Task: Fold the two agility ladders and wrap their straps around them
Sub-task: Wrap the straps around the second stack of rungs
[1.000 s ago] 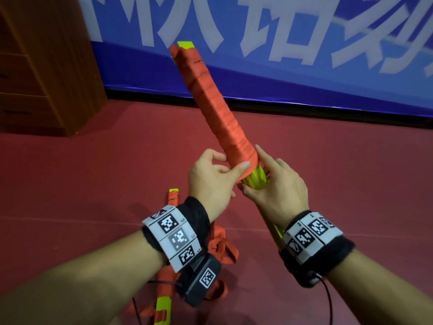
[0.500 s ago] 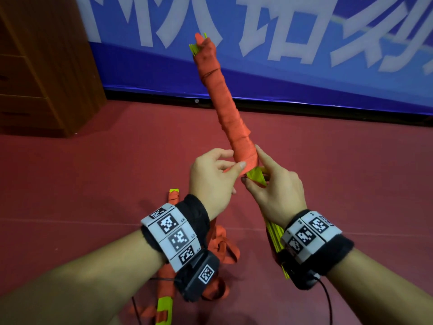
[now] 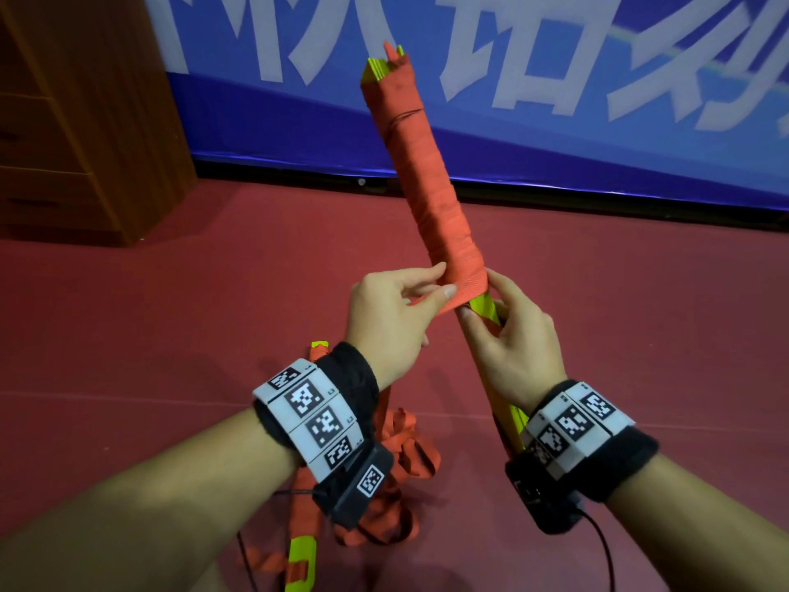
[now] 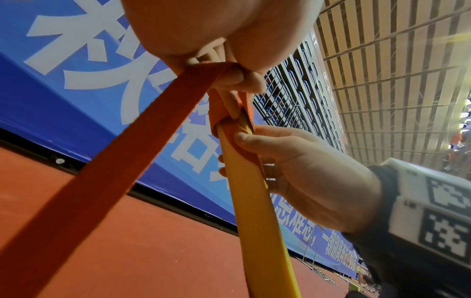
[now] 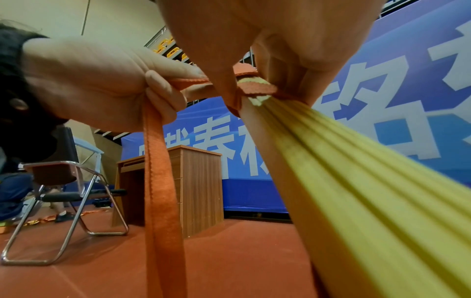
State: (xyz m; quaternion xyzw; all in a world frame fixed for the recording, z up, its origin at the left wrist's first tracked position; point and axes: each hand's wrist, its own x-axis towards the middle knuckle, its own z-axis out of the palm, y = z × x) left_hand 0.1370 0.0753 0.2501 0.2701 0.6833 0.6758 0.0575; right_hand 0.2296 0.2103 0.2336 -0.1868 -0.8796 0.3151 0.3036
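A folded agility ladder (image 3: 420, 177), a bundle of yellow-green rungs wound in orange strap, points up and away between my hands. My right hand (image 3: 508, 335) grips the bare rungs (image 5: 356, 181) just below the wrapping (image 4: 244, 181). My left hand (image 3: 393, 318) pinches the loose strap (image 3: 431, 303) at the wrap's lower edge; the strap (image 4: 109, 161) (image 5: 160, 191) trails down from it. The second ladder (image 3: 305, 553) lies on the floor under my left wrist in a heap of loose orange strap (image 3: 405, 455).
Red floor (image 3: 170, 335) all around. A wooden cabinet (image 3: 81, 113) stands at the far left, a blue banner wall (image 3: 555, 134) behind. In the right wrist view, a folding chair (image 5: 66, 201) stands left of the cabinet (image 5: 193, 185).
The bundle has swung more upright, its top moving right. My left hand has brought the strap across the lower edge of the wrapping; the right hand still holds the rungs.
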